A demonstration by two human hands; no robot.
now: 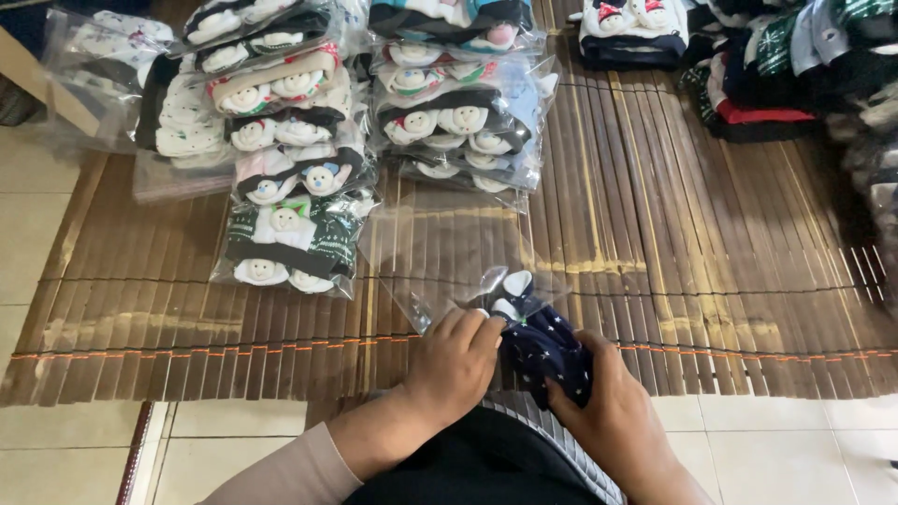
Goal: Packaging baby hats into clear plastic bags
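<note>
From the head camera I see my left hand pinching the mouth of a clear bag on the bamboo mat, while my right hand grips navy socks (white star specks, a small white figure at the toe) half inside it. Stacks of bagged socks lie just beyond.
</note>
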